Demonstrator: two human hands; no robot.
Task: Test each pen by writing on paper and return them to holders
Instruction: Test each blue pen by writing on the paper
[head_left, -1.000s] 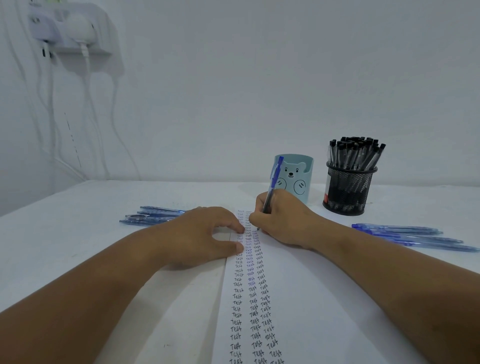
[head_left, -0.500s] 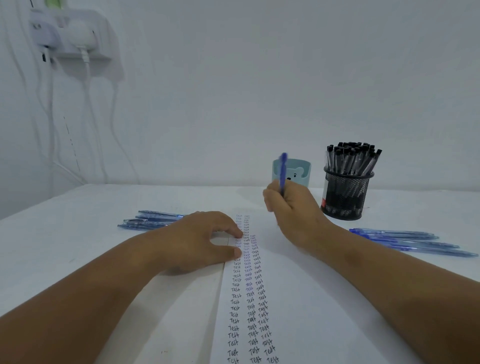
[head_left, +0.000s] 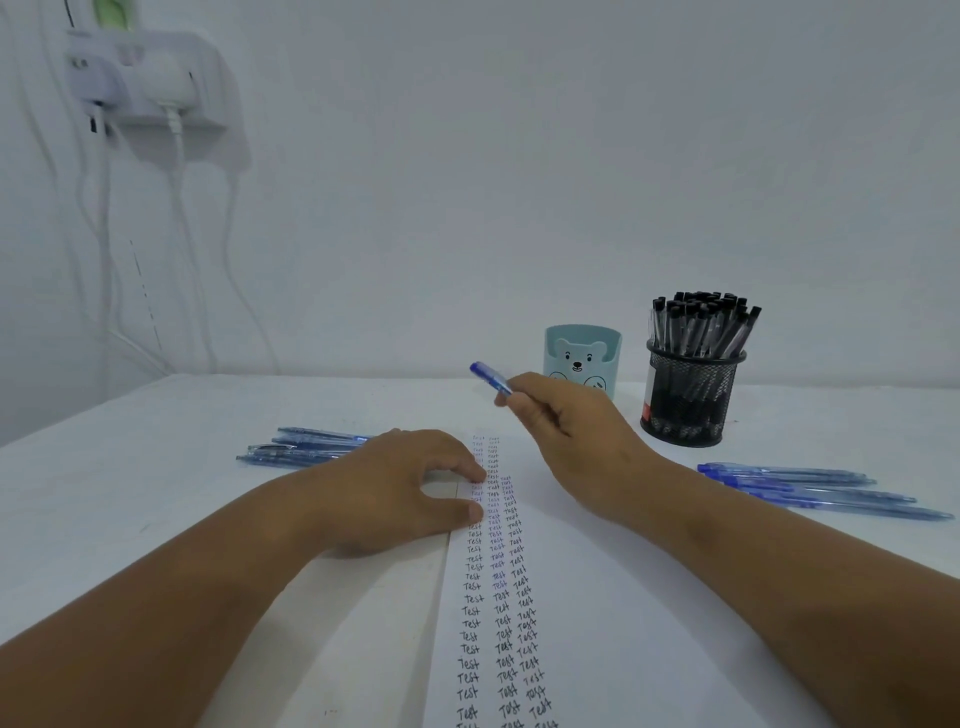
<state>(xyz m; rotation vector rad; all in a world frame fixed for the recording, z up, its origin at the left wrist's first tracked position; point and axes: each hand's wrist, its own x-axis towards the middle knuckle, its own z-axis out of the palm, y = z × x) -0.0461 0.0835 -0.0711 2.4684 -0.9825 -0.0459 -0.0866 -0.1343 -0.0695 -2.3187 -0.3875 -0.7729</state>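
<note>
My right hand (head_left: 566, 415) grips a blue pen (head_left: 489, 378) above the far end of the paper, its free end pointing up and left. My left hand (head_left: 405, 483) rests on the paper's left edge, fingertips and thumb pressing it down. The white paper (head_left: 597, 623) carries three columns of the handwritten word "Test". A light-blue bear holder (head_left: 582, 358) stands just behind my right hand. To its right, a black mesh holder (head_left: 693, 395) is packed with black-capped pens. Blue pens lie loose in a pile at the left (head_left: 301, 447) and another at the right (head_left: 810, 493).
The white table (head_left: 130, 493) meets a white wall at the back. A wall socket with plugged chargers (head_left: 150, 88) hangs at the upper left, its white cables running down to the table's far left corner.
My right hand has lifted the blue pen off the paper and swung it from upright to tilted leftward, in front of the bear holder. The left hand stays on the paper.
</note>
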